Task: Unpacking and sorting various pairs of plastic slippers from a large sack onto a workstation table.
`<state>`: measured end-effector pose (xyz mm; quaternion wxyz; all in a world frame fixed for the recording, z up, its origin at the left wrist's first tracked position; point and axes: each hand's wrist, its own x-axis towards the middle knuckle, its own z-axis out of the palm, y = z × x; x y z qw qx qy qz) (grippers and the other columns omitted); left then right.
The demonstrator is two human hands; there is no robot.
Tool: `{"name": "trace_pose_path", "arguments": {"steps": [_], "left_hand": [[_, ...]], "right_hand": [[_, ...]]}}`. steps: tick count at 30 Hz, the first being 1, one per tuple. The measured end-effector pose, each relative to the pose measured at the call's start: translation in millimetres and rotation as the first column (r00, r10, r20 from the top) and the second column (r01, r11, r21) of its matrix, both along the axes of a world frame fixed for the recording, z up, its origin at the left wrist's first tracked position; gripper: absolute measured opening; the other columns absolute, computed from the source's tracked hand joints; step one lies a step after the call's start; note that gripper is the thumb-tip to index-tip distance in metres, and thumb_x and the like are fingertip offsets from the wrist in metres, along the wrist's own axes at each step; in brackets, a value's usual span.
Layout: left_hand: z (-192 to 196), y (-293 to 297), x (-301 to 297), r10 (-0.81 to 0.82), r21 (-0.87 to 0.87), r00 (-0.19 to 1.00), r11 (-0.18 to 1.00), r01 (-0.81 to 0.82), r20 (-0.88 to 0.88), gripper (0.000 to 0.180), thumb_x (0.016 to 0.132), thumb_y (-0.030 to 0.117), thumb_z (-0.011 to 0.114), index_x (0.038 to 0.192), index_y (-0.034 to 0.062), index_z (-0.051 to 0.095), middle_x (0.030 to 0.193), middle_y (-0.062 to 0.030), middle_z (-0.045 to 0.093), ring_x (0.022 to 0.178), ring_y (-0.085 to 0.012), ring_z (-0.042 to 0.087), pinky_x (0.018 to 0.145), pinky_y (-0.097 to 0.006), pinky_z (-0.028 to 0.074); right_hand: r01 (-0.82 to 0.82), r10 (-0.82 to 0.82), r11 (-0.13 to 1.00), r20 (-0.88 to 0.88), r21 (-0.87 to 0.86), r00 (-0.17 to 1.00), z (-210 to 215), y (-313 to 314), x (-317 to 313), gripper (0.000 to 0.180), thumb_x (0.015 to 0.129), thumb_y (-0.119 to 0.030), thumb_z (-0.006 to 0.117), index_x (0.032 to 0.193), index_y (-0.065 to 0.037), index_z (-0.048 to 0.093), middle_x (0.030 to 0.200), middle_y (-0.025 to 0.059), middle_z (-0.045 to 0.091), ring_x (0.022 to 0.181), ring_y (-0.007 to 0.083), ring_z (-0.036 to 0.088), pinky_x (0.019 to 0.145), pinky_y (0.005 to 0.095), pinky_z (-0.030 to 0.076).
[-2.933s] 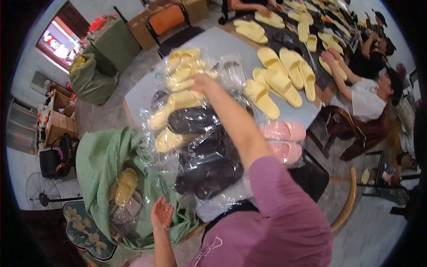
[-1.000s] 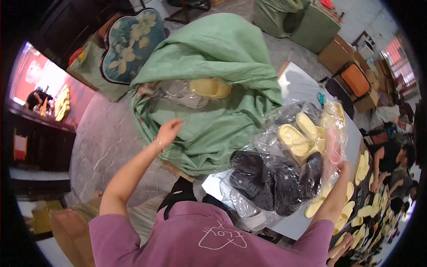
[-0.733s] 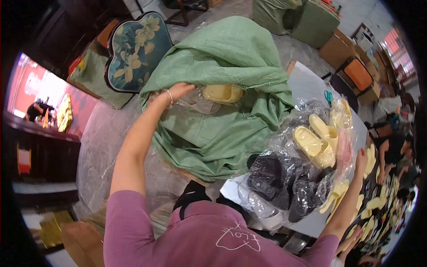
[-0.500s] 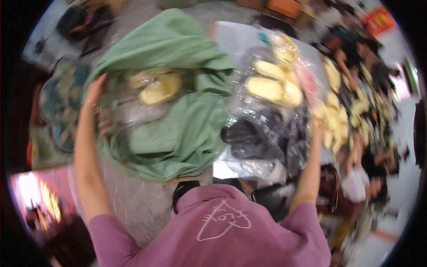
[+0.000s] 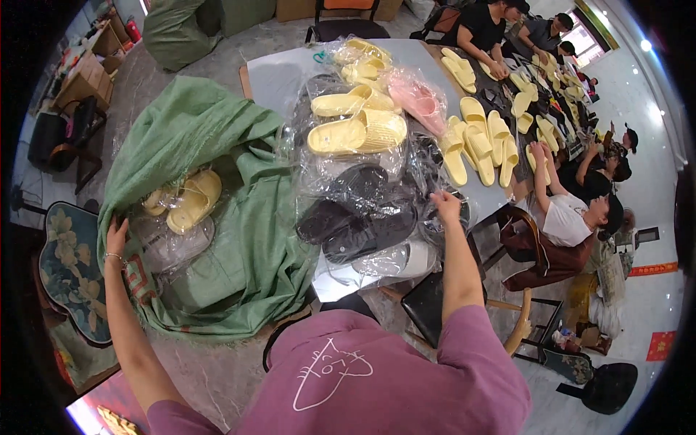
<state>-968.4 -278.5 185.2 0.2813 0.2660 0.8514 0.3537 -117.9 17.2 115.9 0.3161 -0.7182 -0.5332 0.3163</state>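
Note:
My left hand (image 5: 116,235) is closed on the left rim of a large green woven sack (image 5: 196,116), whose mouth gapes open. Inside the sack lie yellow slippers (image 5: 194,201) and grey slippers (image 5: 174,243) in clear plastic bags. To the right, a heap of bagged slippers covers the near end of a table: yellow slippers (image 5: 355,134), black slippers (image 5: 362,232) and a pink pair (image 5: 420,101). At the heap's right edge my right hand (image 5: 446,206) pinches the clear plastic wrap of dark slippers (image 5: 428,163).
Loose yellow slippers (image 5: 478,138) stand on the table (image 5: 272,76) beyond the heap. Several people work along its far right side, one in a white shirt (image 5: 569,217). A black-seated chair (image 5: 428,308) is near my right side. A flower-patterned chair back (image 5: 76,272) stands left of the sack.
The view has swung, so the sack and heap now appear further left and the picture is sharper. My left hand stays at the sack's rim; my right remains at the heap's right edge.

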Motion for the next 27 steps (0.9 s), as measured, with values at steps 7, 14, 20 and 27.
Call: {"name": "trace_pose_path", "arguments": {"steps": [7, 14, 20, 27], "left_hand": [[12.1, -24.2, -34.0, -0.048, -0.016, 0.984, 0.999, 0.046, -0.172, 0.067, 0.085, 0.037, 0.052, 0.135, 0.0002, 0.027, 0.134, -0.0114, 0.038, 0.118, -0.0211, 0.040, 0.096, -0.029, 0.032], [-8.5, 1.5, -20.1, 0.061, -0.095, 0.989, 0.993, -0.075, -0.137, 0.064, 0.085, 0.034, 0.050, 0.134, -0.0021, 0.029, 0.135, -0.0164, 0.036, 0.121, -0.0288, 0.038, 0.098, -0.034, 0.031], [-31.6, -14.4, -61.3, 0.054, 0.051, 0.969, 0.998, -0.042, -0.241, 0.063, 0.084, 0.033, 0.054, 0.131, -0.0024, 0.033, 0.133, -0.0169, 0.039, 0.120, -0.0287, 0.040, 0.098, -0.031, 0.031], [32.6, 42.5, 35.2, 0.143, -0.030, 0.990, 0.989, -0.142, 0.022, 0.064, 0.085, 0.036, 0.053, 0.134, 0.0008, 0.030, 0.136, -0.0118, 0.036, 0.115, -0.0244, 0.043, 0.096, -0.032, 0.032]], "right_hand": [[0.131, -0.062, 0.983, -0.427, 0.133, 0.902, 143.6, 31.0, 34.8, 0.021, 0.078, -0.019, 0.066, 0.090, -0.001, 0.064, 0.059, -0.0075, 0.047, 0.047, 0.0034, 0.034, 0.044, 0.0201, 0.024], [-0.260, 0.372, 0.871, -0.214, 0.418, 0.903, 268.9, 47.4, -87.6, 0.019, 0.076, -0.016, 0.065, 0.088, -0.001, 0.066, 0.078, 0.0027, 0.063, 0.068, 0.0090, 0.055, 0.061, 0.0225, 0.043], [-0.594, 0.519, 0.585, 0.308, 0.552, 0.798, 217.3, 61.5, -216.9, 0.011, 0.074, -0.013, 0.060, 0.078, -0.004, 0.064, 0.080, 0.0129, 0.056, 0.080, 0.0293, 0.054, 0.073, 0.0362, 0.045], [-0.619, 0.346, 0.682, 0.574, 0.389, 0.743, 137.2, 66.1, -217.5, 0.014, 0.074, -0.022, 0.061, 0.083, -0.012, 0.065, 0.100, 0.0070, 0.055, 0.098, 0.0281, 0.045, 0.082, 0.0390, 0.038]]}}
